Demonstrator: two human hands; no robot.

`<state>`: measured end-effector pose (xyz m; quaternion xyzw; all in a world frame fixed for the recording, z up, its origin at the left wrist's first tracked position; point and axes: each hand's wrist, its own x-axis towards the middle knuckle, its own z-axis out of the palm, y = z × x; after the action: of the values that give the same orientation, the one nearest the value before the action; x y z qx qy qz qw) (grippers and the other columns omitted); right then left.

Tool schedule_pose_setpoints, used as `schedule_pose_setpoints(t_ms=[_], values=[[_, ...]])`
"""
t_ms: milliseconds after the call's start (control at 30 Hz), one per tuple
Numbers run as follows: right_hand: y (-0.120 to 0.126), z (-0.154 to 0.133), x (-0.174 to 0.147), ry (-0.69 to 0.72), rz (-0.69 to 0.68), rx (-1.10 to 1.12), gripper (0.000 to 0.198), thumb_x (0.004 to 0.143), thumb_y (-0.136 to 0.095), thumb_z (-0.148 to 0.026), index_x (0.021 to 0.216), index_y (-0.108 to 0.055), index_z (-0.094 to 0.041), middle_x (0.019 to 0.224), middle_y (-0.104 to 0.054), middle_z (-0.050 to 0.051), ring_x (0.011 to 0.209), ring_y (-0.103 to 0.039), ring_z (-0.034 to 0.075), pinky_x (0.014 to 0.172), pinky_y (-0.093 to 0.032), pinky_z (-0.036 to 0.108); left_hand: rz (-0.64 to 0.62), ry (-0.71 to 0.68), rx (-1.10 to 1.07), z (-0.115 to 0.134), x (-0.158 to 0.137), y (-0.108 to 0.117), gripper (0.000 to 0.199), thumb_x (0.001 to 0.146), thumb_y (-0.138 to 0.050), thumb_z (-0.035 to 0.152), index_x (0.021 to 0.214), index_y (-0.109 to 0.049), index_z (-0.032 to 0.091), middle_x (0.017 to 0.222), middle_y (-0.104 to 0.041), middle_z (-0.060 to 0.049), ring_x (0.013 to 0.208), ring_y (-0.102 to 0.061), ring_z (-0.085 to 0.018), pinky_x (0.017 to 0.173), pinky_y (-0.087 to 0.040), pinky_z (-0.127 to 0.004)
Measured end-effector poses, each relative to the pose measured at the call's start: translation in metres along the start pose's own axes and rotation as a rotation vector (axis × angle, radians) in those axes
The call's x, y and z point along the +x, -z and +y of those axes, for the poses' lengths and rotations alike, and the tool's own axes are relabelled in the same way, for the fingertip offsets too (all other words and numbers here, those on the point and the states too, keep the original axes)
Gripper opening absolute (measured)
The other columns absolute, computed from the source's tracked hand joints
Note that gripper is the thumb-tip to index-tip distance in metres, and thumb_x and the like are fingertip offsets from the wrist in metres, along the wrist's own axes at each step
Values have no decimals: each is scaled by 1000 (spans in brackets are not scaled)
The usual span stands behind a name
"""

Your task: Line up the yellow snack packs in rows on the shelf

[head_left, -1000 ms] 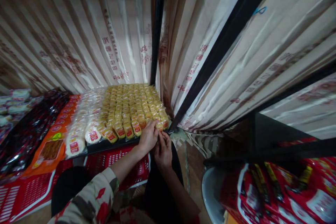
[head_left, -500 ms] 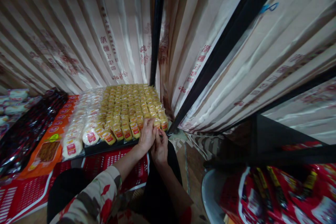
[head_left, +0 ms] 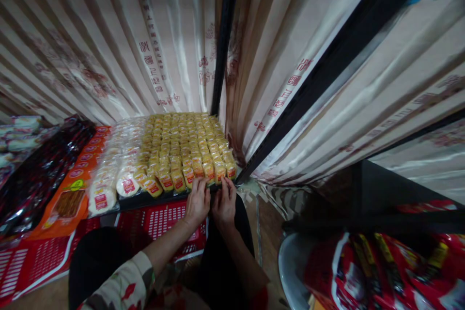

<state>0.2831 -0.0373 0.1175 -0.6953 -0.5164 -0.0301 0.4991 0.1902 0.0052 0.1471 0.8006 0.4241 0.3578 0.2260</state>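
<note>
- Squaring up the front ends of the yellow packs (head_left: 220, 173) looks, as a judgement from the head view, like the step in hand.
- Yellow packs: tight rows on the shelf (head_left: 156, 200), at its near right end, red labels facing the person; white packs (head_left: 128, 186) just beside them on the left; a red basket (head_left: 165, 219) below.
- Front line: roughly even at the right; one pack further left sits askew.
- Left hand (head_left: 198, 201): back up, fingers bent and close together, tips at the shelf's front edge, under the pack faces. Any pinch: cannot tell.
- Right hand (head_left: 224, 201): just beside the left, apart from it, fingers bent, tips at the low front of the rightmost packs. Touch likely; grip on one pack: cannot tell.
- Arms: both reach forward from below, over the knees, forearms converging.
- Next move, judged: calls for light, level fingertip pressure; a hard push could buckle a row.
</note>
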Motion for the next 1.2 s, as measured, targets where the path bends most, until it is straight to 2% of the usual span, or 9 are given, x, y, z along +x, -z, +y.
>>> schedule_pose_setpoints(t_ms=[200, 300, 400, 467, 600, 767, 967, 1100, 1200], values=[[2, -3, 0, -11, -7, -32, 48, 86, -39, -15, 134, -37, -19, 125, -41, 15, 116, -44, 25, 94, -44, 48, -60, 29, 73, -6, -7, -6, 37, 86, -36, 14, 122, -44, 16, 123, -45, -13, 104, -57, -18, 87, -51, -32], [3, -2, -1, -3, -15, -40, 47, 86, -38, -15, 133, -39, -21, 130, -38, 14, 115, -46, 24, 93, -45, 47, -93, -71, 162, -10, -10, -9, 39, 87, -34, 14, 125, -44, 17, 126, -48, -14, 107, -57, -20, 86, -52, -34], [4, 0, -1, 2, -34, -46, 47, 87, -36, -15, 134, -40, -20, 132, -37, 15, 116, -46, 24, 93, -45, 47, -85, -217, 257, -17, -14, -12, 42, 89, -34, 13, 130, -41, 15, 131, -48, -16, 121, -48, -24, 96, -46, -41], [4, 0, -1, 9, -48, -47, 49, 87, -36, -15, 135, -39, -20, 133, -38, 15, 117, -45, 25, 93, -45, 47, -86, -263, 289, -19, -16, -14, 45, 90, -34, 14, 134, -36, 13, 136, -44, -16, 125, -43, -25, 100, -43, -41], [3, 1, 1, 12, -59, -42, 50, 86, -36, -15, 136, -37, -21, 132, -39, 14, 117, -45, 25, 93, -45, 47, -103, -260, 289, -19, -15, -18, 48, 92, -34, 19, 138, -28, 10, 139, -40, -17, 128, -39, -25, 102, -41, -41], [1, 3, 1, 9, -56, -50, 49, 86, -37, -15, 135, -40, -21, 128, -41, 14, 114, -46, 24, 92, -46, 45, -112, -246, 230, -18, -9, -19, 49, 92, -33, 19, 139, -27, 7, 139, -40, -19, 130, -36, -25, 104, -39, -44], [1, 3, 1, 6, -3, -85, 45, 88, -36, -19, 133, -42, -21, 122, -48, 14, 116, -46, 24, 93, -46, 44, -109, -227, 180, -16, -3, -15, 46, 91, -34, 18, 136, -34, 10, 136, -44, -17, 127, -40, -25, 103, -40, -45], [-2, -1, 1, -5, 22, -121, 42, 90, -36, -22, 132, -44, -21, 129, -43, 14, 118, -46, 24, 90, -48, 41, -117, -219, 145, -14, 0, -11, 42, 89, -36, 18, 131, -41, 13, 133, -47, -16, 123, -44, -25, 101, -42, -46], [-5, -4, -1, 9, 60, -121, 43, 90, -36, -22, 133, -42, -21, 133, -38, 15, 122, -42, 26, 92, -45, 45, -124, -218, 145, -16, -1, -9, 39, 89, -37, 19, 126, -46, 11, 130, -50, -16, 121, -46, -25, 100, -42, -45]])
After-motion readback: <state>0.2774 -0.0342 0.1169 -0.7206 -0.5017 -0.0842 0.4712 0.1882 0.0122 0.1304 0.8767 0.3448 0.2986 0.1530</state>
